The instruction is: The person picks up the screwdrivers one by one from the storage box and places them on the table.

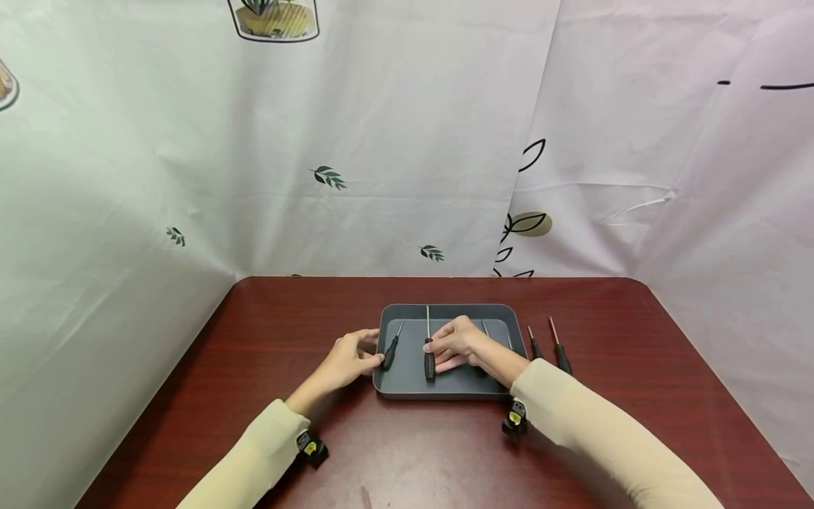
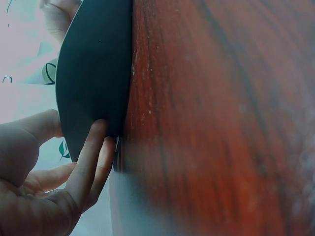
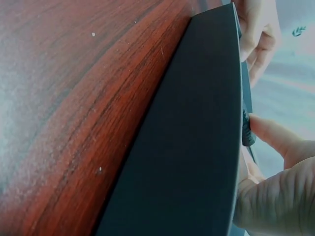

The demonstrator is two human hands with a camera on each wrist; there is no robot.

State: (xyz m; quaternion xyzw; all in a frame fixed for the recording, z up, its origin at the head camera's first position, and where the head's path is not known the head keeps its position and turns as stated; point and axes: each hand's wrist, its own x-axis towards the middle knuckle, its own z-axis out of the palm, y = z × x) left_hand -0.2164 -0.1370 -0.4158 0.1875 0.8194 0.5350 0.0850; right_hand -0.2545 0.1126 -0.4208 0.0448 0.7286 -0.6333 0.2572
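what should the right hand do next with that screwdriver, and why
Probably ease the held screwdriver down onto the floor of the tray and loosen the fingers. The right hand grips its handle over the tray, another screwdriver lies inside to its left, and the left hand holds the tray's left wall, which should steady it.

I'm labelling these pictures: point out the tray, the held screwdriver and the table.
Tray [image 1: 412, 362], head view, bare floor.
Held screwdriver [image 1: 429, 365], head view, handle.
Table [image 1: 407, 445], head view, bare top.
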